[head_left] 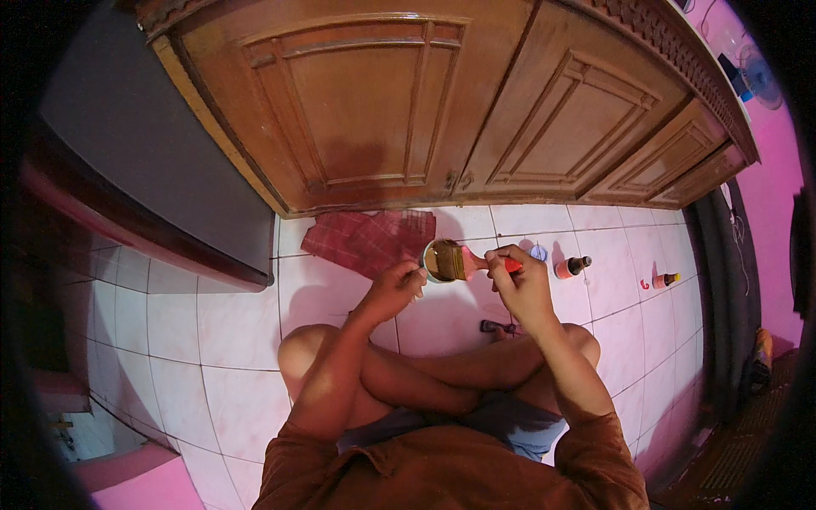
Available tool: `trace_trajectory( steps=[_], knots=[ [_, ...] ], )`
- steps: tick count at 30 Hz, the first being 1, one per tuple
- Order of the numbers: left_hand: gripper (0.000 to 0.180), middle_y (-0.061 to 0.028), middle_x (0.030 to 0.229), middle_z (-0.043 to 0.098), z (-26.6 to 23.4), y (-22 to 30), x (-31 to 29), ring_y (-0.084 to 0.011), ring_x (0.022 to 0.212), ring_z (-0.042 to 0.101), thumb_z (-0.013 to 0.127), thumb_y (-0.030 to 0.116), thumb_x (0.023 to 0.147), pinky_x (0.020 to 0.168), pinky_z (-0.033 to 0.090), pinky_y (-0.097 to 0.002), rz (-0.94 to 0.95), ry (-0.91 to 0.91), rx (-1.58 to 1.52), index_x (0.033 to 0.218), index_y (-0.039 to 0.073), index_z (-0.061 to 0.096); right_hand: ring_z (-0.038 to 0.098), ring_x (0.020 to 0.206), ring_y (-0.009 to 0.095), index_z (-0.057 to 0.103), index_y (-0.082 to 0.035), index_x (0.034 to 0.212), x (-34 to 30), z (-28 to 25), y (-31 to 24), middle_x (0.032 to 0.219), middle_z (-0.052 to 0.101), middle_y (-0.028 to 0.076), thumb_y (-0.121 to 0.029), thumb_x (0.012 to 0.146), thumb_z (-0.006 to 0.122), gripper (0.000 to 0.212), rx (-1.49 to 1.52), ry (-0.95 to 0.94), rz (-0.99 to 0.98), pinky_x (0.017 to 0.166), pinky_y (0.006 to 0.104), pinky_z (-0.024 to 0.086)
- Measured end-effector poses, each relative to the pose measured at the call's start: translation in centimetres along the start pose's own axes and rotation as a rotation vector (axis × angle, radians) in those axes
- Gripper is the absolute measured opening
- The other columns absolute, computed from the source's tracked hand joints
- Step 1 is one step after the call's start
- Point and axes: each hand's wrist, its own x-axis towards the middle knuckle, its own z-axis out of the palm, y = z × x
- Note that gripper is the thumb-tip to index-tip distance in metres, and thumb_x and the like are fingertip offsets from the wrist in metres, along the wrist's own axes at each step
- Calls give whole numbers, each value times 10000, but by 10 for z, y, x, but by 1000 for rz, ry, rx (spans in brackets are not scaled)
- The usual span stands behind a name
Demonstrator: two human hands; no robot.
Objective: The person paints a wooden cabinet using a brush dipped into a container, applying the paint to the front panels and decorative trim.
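Note:
In my left hand (396, 287) is a small round cup (427, 265), its fingers closed at the near left side of the rim. Brownish contents show inside the cup. My right hand (524, 287) grips a paintbrush (480, 263) by its red handle. The brush points left, and its wide brown bristles lie over the cup's opening; whether they touch the contents I cannot tell. A checked red cloth (365, 240) is spread on the tiles just beyond my left hand. Right of my right hand stands a dark bottle (573, 267).
A carved wooden cabinet (357, 110) rises in front of me. A smaller bottle with a yellow cap (666, 280) is farther right, beside a small red piece (644, 285). A bluish round item (538, 252) sits behind my right hand. A grey-sided appliance (170, 153) stands left.

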Motion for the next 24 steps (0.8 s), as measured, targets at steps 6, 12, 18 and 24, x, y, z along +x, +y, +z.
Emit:
trace_trajectory(
  steps=[6, 12, 18, 24],
  knots=[
    [253, -46, 789, 631, 3, 10, -2, -123, 723, 583, 535, 255, 1010, 693, 487, -294, -33, -18, 56, 935, 26, 614, 594, 526, 265, 695, 22, 851, 19, 0, -1, 658, 641, 191, -241, 923, 647, 277, -156, -13, -26, 533, 359, 465],
    [250, -47, 795, 635, 3, 16, -6, -129, 736, 589, 532, 251, 1010, 704, 487, -296, -21, -21, 83, 943, 23, 611, 580, 510, 268, 686, 26, 813, 31, 7, -12, 615, 618, 184, -232, 908, 643, 278, -206, -51, 63, 538, 366, 462],
    [241, -41, 795, 625, 3, 15, -6, -120, 729, 577, 529, 246, 1011, 695, 480, -287, -29, -22, 86, 950, 27, 610, 589, 521, 264, 685, 27, 809, 37, 11, -16, 610, 615, 186, -212, 888, 644, 255, -190, -66, 51, 555, 362, 472],
    [239, -37, 791, 620, 0, 14, -7, -110, 712, 567, 531, 249, 1012, 679, 476, -278, 1, -20, 72, 949, 32, 609, 607, 534, 262, 683, 29, 812, 38, 14, -18, 613, 614, 189, -204, 885, 648, 247, -206, -70, 26, 558, 365, 478]
  ],
)
